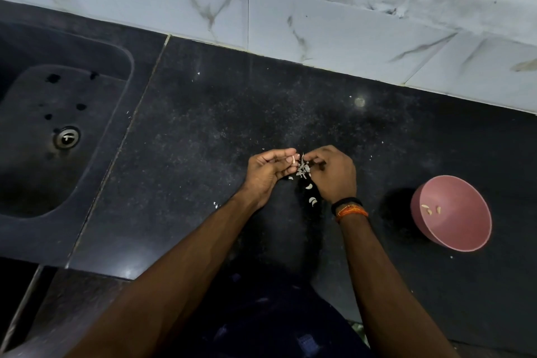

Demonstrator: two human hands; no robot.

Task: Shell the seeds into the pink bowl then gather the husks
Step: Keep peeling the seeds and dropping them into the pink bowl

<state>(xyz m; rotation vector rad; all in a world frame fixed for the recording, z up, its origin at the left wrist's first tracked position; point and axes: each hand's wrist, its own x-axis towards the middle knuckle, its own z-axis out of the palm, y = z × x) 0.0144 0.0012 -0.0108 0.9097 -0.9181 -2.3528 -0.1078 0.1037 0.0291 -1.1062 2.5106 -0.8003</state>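
Note:
Over the middle of the black counter [220, 131], my left hand [268, 173] pinches a pale seed [296, 158] between thumb and fingertips. My right hand [334, 173] is curled close beside it, its fingertips pinching a small husk piece at a little pile of pale husks [303, 170]. More husks [312, 200] lie on the counter just below the hands, partly hidden by the right hand. The pink bowl [465, 229] stands to the right of my right wrist, with three shelled seeds [431, 209] inside.
A dark sink [35, 183] with a metal drain [66, 137] is set into the counter at the left. A white marbled tile wall [290, 14] runs along the back. Tiny husk flecks dot the counter. The counter's front edge is near my body.

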